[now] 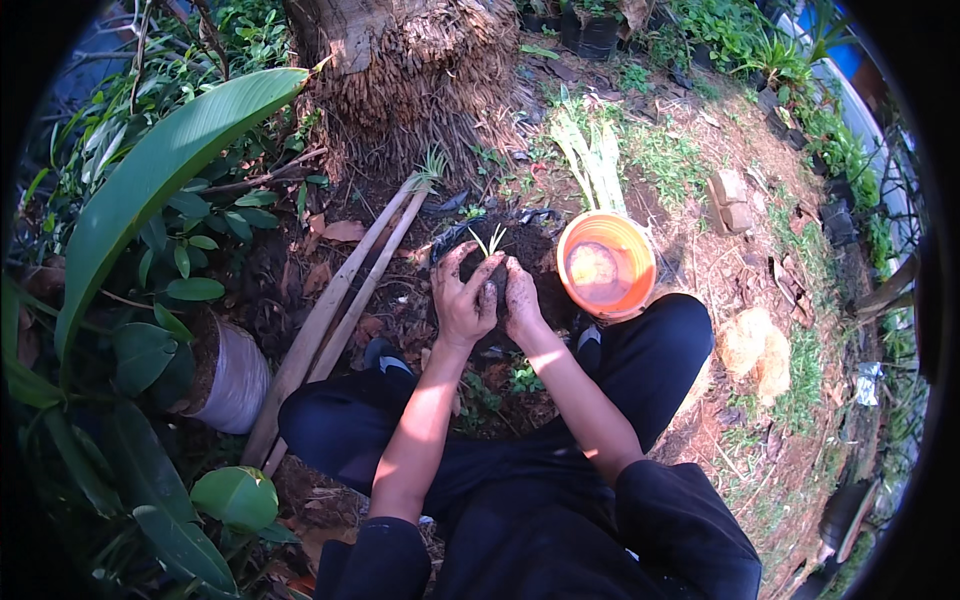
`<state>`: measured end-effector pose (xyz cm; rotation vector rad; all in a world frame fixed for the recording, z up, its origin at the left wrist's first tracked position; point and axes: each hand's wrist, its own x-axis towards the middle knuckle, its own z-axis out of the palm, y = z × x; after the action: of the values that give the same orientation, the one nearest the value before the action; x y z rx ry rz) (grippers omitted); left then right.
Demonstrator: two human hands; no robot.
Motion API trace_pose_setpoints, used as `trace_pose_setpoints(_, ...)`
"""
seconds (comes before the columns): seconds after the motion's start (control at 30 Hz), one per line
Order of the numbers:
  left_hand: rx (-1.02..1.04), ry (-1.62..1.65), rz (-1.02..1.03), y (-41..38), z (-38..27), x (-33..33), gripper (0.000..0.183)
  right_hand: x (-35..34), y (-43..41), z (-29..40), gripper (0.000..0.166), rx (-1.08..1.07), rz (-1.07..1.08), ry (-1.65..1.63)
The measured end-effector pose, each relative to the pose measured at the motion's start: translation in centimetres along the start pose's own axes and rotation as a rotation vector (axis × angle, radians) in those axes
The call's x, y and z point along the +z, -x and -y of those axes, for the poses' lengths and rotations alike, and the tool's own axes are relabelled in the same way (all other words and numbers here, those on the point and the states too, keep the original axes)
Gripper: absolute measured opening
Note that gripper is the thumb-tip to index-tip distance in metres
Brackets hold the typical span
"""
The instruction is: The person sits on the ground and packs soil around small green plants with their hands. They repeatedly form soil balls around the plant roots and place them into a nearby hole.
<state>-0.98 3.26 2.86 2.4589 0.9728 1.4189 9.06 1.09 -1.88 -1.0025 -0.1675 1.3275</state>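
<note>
My left hand (460, 298) and my right hand (520, 297), both smeared with soil, cup a small dark clump (498, 276) from either side. Whether this clump is bare soil or a black plant bag is hard to tell. A small plant with narrow pale-green leaves (491, 241) rises just above my fingertips. Beneath and around the hands lies dark loose soil (551, 274). Some black plastic (448, 238) shows just beyond my left fingers. To the right of my right hand stands an orange bucket (606, 264), with its inner bottom visible.
Two wooden poles (341, 315) slant along my left side, near a whitish pot (236, 379) and a broad leaf (161, 172). A tree trunk (405, 82) stands ahead. Long pale-green leaves (592, 154) lie beyond the bucket. Brick pieces (729, 201) and fibrous husks (754, 349) are at right.
</note>
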Motion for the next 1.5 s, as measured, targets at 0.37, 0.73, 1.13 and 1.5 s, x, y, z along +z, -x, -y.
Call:
trace_pose_setpoints(0.37,-0.054,0.072,-0.08,1.3,0.1,1.0,0.035,0.4,0.0,0.1,0.025,-0.078,-0.007,0.033)
trace_pose_setpoints(0.73,-0.111,0.114,-0.061,0.9,-0.8,0.6,0.034,0.0,-0.1,0.3,0.023,-0.239,0.006,0.202)
trace_pose_setpoints(1.13,-0.125,0.149,-0.04,2.0,-0.4,2.0,0.031,-0.3,-0.2,-0.1,0.028,-0.167,-0.06,0.053)
trace_pose_setpoints(1.5,-0.132,0.189,-0.211,2.2,-0.2,1.9,0.042,0.9,0.5,0.4,0.026,-0.101,0.041,0.044)
